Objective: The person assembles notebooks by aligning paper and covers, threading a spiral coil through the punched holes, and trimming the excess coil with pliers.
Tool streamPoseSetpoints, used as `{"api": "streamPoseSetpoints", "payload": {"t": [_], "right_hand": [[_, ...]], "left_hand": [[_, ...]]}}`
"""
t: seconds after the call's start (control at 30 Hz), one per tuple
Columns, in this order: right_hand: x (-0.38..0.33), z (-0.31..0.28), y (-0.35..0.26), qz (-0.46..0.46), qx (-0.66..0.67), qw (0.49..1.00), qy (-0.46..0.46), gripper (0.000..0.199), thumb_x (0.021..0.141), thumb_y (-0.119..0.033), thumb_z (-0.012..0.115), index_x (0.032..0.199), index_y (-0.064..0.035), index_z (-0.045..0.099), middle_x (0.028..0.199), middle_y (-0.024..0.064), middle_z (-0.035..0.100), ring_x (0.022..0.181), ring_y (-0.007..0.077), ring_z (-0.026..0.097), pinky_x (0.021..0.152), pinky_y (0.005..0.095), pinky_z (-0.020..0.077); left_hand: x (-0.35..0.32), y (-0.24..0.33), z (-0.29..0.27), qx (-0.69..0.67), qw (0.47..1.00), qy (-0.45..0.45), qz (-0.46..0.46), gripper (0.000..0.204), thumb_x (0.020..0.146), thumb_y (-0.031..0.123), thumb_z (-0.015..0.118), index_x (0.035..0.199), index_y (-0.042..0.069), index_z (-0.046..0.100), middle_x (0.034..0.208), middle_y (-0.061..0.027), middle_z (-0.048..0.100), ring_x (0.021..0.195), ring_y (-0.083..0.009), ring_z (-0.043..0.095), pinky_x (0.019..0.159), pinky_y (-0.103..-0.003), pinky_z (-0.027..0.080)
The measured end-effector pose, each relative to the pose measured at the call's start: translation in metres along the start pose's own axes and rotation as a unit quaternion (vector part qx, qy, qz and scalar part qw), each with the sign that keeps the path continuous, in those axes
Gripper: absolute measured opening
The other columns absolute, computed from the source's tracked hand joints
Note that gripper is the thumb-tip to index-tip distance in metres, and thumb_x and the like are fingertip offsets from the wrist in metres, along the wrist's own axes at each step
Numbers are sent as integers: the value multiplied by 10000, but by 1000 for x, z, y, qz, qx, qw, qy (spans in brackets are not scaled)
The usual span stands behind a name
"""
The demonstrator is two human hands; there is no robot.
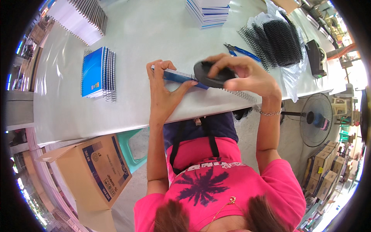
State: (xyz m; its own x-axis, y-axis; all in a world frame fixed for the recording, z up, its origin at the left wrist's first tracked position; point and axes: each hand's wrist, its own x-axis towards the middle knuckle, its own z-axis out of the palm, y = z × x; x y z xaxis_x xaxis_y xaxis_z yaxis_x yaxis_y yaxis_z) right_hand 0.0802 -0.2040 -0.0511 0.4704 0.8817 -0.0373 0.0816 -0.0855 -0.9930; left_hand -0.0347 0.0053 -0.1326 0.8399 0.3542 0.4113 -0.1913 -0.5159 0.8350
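My left hand (162,87) is closed around a small notebook (174,76) with a blue cover, standing on edge near the table's front. Its thumb presses the near side and its fingers reach over the far side. At the notebook's right end, my right hand (249,75) grips a black, rounded, hollow-looking object (201,75); motion blurs the fingers, and its exact kind cannot be made out. A thin wire coil (242,95) runs out rightward from beneath this object. Whether the coil enters the notebook's edge is hidden.
A stack of blue spiral notebooks (92,73) lies to the left, with a taller stack (83,21) behind. Cutting pliers (245,53) and a heap of black coils (276,42) lie right. Further right stands a black tape-dispenser-like device (316,60). A cardboard box (91,170) stands below left.
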Motion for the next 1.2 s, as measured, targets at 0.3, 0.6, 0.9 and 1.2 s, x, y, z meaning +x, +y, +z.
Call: {"api": "streamPoseSetpoints", "payload": {"t": [0.3, 0.6, 0.9, 1.2], "right_hand": [[5, 6, -11, -42, -130, 990, -37, 602, 748, -463, 854, 1088, 13, 713, 1369, 170, 545, 1225, 261, 542, 1073, 356, 375], [6, -18, 27, -36, 66, 997, 18, 491, 838, -421, 774, 1083, 0, 708, 1180, 98, 626, 1086, 159, 551, 973, 285, 414], [7, 4, 13, 4, -128, 989, 77, 410, 853, -342, 788, 1041, 15, 715, 1008, 39, 618, 892, 103, 581, 774, 236, 458], [9, 8, 22, -13, -140, 984, 105, 388, 849, -382, 778, 1011, -32, 741, 985, 69, 608, 865, 132, 537, 804, 271, 433]], "left_hand": [[0, -8, -2, -46, 999, -13, 6, 559, 660, 84, 878, 1060, 58, 489, 1067, -90, 396, 1010, -270, 450, 884, -354, 417], [3, -8, -3, -97, 994, -22, -54, 549, 672, 137, 897, 1036, 52, 496, 1033, -69, 409, 978, -231, 444, 855, -344, 403], [4, -7, 0, -37, 999, -21, -28, 543, 677, 166, 900, 1034, 50, 507, 1037, -79, 415, 984, -249, 458, 862, -354, 412], [5, -5, -1, -38, 999, -27, -26, 549, 679, 186, 905, 1040, 53, 514, 1049, -79, 420, 988, -250, 467, 868, -351, 413]]}}
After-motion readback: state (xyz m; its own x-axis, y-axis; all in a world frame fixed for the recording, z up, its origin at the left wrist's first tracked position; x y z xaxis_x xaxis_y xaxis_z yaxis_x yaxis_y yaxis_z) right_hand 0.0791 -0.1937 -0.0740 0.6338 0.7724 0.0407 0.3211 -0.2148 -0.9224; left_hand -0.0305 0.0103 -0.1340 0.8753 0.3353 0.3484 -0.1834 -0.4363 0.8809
